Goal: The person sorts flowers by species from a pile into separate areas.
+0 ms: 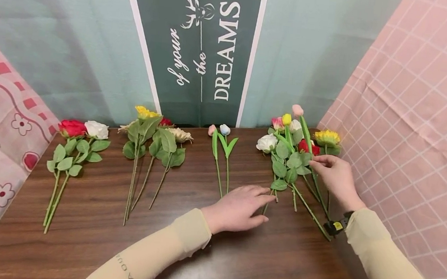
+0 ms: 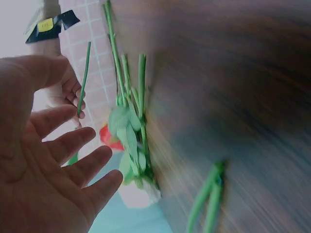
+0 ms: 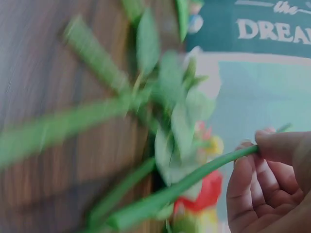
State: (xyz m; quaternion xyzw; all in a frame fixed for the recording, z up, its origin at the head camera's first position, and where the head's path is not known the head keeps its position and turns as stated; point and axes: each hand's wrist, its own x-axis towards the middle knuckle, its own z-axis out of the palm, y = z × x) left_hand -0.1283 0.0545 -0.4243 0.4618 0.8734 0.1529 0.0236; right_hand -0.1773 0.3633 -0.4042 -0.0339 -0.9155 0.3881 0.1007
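Observation:
My right hand (image 1: 336,176) pinches the green stem of a pink tulip (image 1: 297,110) between thumb and fingers, above the right-hand pile. In the right wrist view that stem (image 3: 184,182) slants out from the fingertips. The pile holds a white rose (image 1: 266,142), a red rose (image 1: 307,147), a yellow tulip (image 1: 286,119) and a sunflower (image 1: 327,137), with stems crossing. My left hand (image 1: 238,208) is spread with its palm down, left of the pile's stem ends. Its fingers (image 2: 73,145) hold nothing in the left wrist view.
Left of the pile lie two tulips (image 1: 225,130), one pink and one pale blue. Further left are several sunflower-like blooms (image 1: 146,113), then a red rose (image 1: 72,128) and a white rose (image 1: 96,130). Curtains enclose the wooden table (image 1: 85,252) at the back and sides.

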